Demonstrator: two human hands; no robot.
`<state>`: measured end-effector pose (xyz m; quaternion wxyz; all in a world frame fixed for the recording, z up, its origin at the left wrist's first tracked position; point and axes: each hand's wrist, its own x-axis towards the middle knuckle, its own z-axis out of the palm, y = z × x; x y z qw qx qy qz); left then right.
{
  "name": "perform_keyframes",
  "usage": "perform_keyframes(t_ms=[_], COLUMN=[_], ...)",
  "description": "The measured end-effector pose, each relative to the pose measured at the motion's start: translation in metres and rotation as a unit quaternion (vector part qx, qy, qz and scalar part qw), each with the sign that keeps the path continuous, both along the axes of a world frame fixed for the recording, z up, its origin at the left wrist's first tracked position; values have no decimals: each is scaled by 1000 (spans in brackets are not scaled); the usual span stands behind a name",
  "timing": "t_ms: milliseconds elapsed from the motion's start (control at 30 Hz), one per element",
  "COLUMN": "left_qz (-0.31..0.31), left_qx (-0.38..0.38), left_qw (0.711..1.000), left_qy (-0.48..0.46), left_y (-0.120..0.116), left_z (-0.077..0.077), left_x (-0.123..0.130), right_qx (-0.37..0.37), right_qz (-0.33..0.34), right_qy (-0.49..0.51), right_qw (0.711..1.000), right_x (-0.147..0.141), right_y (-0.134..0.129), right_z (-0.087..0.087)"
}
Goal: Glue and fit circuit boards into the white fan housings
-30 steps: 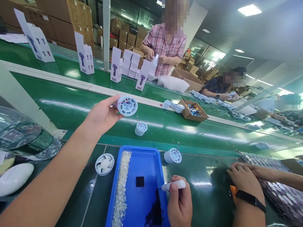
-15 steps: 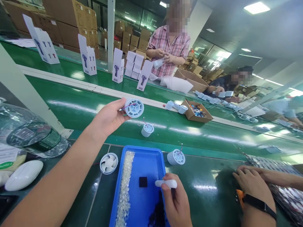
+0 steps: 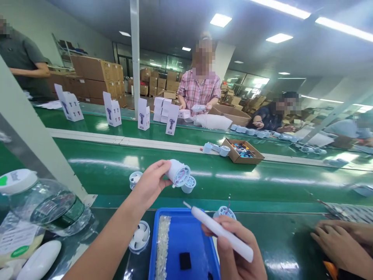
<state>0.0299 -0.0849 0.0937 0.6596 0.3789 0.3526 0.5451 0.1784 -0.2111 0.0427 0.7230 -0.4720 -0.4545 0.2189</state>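
- The left arm is stretched forward from the lower left; in the left hand a pale-blue plastic cylindrical housing is pinched between thumb and fingers, its spoked end tipped to the right.
- The housing is seen over the glossy green belt, past the far edge of the dark-green counter.
- By the right hand, a white pen-shaped tool is clasped between thumb and fingers; its thin tip is aimed up and left, over the far edge of the blue plastic tray, apart from the housing.
- A second pale-blue housing on the belt is partly covered by the held one; whether they touch cannot be told.
- Clear beads are heaped along the tray's left edge, with a black square pad laid to their right.
- Just beside that edge, a white-bladed fan in a round ring is set on the counter.
- Room for moving is given by the counter between the right hand and another person's hands.
- The small print on the white cardboard carton and the green bottle label cannot be read.
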Motion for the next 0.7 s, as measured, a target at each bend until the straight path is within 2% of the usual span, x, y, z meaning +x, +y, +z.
perform_keyframes(t_ms=[67, 167, 433, 600, 700], left_qz=[-18, -35, -33, -32, -21], left_qx=[17, 40, 80, 77, 67], left_qw=[1000, 998, 990, 990, 993], left_qy=[17, 43, 107, 112, 97], left_y=[-4, -12, -21, -21, -21], left_z=[4, 9, 12, 13, 9], left_x=[3, 5, 9, 8, 12], right_qx=[-23, -50, -53, -48, -31], right_qz=[2, 16, 4, -7, 1], right_qy=[14, 36, 73, 74, 74], right_qw=[1000, 998, 996, 996, 997], right_x=[-1, -1, -3, -9, -2], right_y=[7, 15, 15, 17, 17], right_z=[14, 21, 16, 20, 12])
